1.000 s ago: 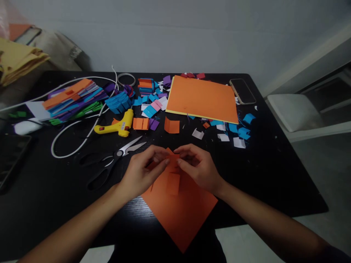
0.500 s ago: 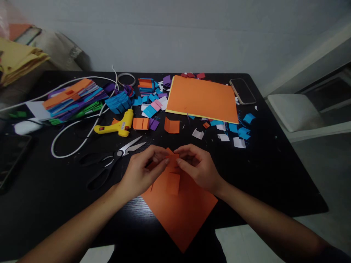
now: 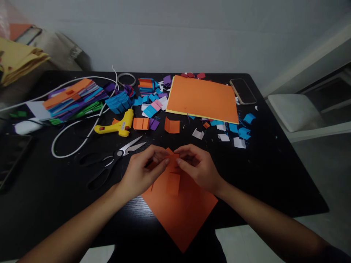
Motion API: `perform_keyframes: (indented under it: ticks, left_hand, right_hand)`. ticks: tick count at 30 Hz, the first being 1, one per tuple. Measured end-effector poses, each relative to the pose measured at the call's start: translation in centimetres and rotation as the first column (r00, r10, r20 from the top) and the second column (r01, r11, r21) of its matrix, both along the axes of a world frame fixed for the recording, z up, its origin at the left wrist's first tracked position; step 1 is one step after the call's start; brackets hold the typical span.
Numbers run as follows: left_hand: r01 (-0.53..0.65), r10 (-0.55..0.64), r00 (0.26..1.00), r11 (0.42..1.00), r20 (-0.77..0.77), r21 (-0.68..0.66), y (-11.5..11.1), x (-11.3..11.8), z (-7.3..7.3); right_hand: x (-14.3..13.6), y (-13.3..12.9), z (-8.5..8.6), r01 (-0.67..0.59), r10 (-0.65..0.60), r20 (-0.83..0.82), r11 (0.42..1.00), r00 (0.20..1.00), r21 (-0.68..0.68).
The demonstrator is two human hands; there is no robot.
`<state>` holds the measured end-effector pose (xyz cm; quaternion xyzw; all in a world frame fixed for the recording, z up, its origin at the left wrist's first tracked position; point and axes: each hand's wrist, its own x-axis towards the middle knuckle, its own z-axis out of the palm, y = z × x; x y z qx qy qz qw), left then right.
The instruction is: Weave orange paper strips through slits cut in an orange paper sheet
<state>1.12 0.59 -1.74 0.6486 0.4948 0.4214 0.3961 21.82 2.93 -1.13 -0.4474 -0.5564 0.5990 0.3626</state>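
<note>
A small orange paper piece [image 3: 173,159] is pinched between my left hand [image 3: 145,170] and my right hand [image 3: 201,167], with a thumb on each side edge. Beneath both hands lies an orange paper sheet [image 3: 183,215], turned so that one corner points toward me. Another small orange paper strip [image 3: 173,183] rests on that sheet, just below the piece I hold. The fingertips behind the held piece are partly hidden. Black-handled scissors [image 3: 116,155] lie with blades apart to the left of my left hand.
Past the scissors lies a yellow glue gun [image 3: 117,126], near a looped white cable [image 3: 68,155]. Bundles of coloured paper strips [image 3: 75,98] sit at the back left. An orange sheet stack [image 3: 204,98] and a phone [image 3: 242,91] lie at the back right, with paper scraps [image 3: 238,141] around.
</note>
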Motion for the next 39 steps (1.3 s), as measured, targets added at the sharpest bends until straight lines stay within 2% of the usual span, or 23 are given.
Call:
perform_keyframes:
  ticks: [39]
  left_hand:
    - [-0.008, 0.008, 0.999, 1.000, -0.035, -0.001, 0.04, -0.09, -0.08]
  right_hand:
    - [0.01, -0.02, 0.06, -0.004, 0.004, 0.007, 1.000, 1.000, -0.011]
